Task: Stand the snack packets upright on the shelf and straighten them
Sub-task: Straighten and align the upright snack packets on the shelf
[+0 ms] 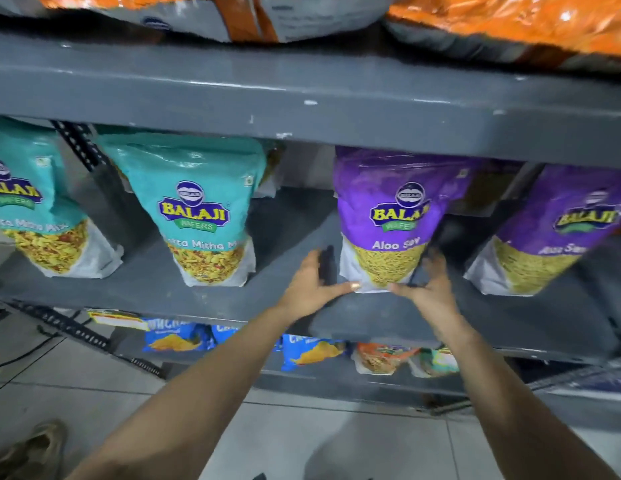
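Four packets (388, 220) side by side on shelf (156, 285) — upright (seemingly).

Both arms extended forward and up, forearms bare, converging toward centre. Left hand (311, 285): palm facing inward, fingers spread and raised, thumb pointing right. Right hand (427, 284): mirrors it, palm inward, fingers curled up, thumb pointing left. Thumb tips close together, not touching. Fingertips motion-blurred.

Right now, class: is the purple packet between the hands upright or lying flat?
Upright: the purple packet stands on its base on the shelf, label facing out.
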`<state>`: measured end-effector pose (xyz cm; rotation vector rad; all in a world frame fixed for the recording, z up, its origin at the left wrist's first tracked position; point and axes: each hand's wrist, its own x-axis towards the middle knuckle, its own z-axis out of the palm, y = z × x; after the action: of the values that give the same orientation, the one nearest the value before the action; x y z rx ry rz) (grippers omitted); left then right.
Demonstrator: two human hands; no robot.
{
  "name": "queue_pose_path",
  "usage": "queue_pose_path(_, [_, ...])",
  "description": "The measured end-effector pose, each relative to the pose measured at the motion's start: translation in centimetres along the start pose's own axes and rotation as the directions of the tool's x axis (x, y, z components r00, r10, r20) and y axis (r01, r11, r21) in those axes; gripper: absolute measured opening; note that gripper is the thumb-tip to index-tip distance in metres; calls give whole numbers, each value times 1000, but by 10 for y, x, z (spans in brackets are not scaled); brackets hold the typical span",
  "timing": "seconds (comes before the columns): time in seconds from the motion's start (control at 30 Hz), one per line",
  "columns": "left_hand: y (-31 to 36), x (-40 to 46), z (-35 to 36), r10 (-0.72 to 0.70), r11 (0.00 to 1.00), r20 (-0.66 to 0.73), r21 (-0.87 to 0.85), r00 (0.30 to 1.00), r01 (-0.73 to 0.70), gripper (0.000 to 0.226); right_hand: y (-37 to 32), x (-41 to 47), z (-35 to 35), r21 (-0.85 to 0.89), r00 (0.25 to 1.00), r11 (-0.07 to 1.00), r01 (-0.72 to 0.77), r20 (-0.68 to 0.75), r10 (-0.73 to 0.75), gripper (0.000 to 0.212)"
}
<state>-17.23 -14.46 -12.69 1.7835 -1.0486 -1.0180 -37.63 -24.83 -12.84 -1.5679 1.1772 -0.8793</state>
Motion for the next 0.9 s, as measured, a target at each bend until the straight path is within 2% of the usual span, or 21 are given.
queue_pose_path(0.1, [9,15,16,-4,1000,63,5,998,4,95,-5,1,5,-21,996,999,-31,79,33,69])
queue_pose_path(0.23, [10,9,21,3,1000,-43,-27,999,-4,76,-2,-14,13,13,999,1000,-20,51,19,67])
queue_pose_path(0.33, [5,-2,14,1,1000,-49,-26,999,-3,70,-3,-23,19,11,997,999,-31,77,30,64])
queue_pose_path(0.63, [2,-9,0,-7,1000,-23,-1,1000,7,83,-4,-37,27,-33,997,999,-12,72,14,66])
queue_pose_path(0.8, [-4,-11,2,0,999,-42,-41,999,-2,78,1,-34,26,-45,996,999,-10,91,14,68])
queue_pose_path(0.9, [-6,-13,4,13,997,-62,-78,998,-17,85,7,-32,24,-37,994,999,-25,108,29,81])
